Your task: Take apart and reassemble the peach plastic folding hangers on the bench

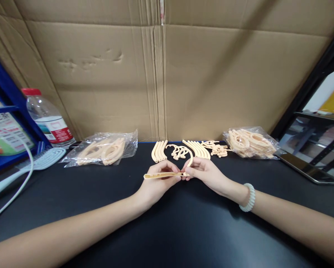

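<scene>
My left hand [153, 188] pinches a beige plastic hanger arm [161, 175], its open channel facing me. My right hand [211, 175] grips a beige hanger hook [190, 159], whose curve rises above the fingers and bends left. The two pieces meet between my fingertips; whether they are joined I cannot tell. Just beyond my hands lie a left row of curved hanger arms [159, 150] and a right row of hanger arms [198, 149]. Several loose hanger hooks [180, 152] rest between the rows. Small beige hanger parts [219, 149] are heaped at the right.
Clear bags of beige hanger parts lie at left [102, 149] and right [250, 143]. A hairbrush [41, 159], white cable [27, 182] and red-capped bottle [51, 119] stand left. A dark glossy panel [309, 167] is at right. Cardboard [105, 74] walls the black table's [167, 230] back.
</scene>
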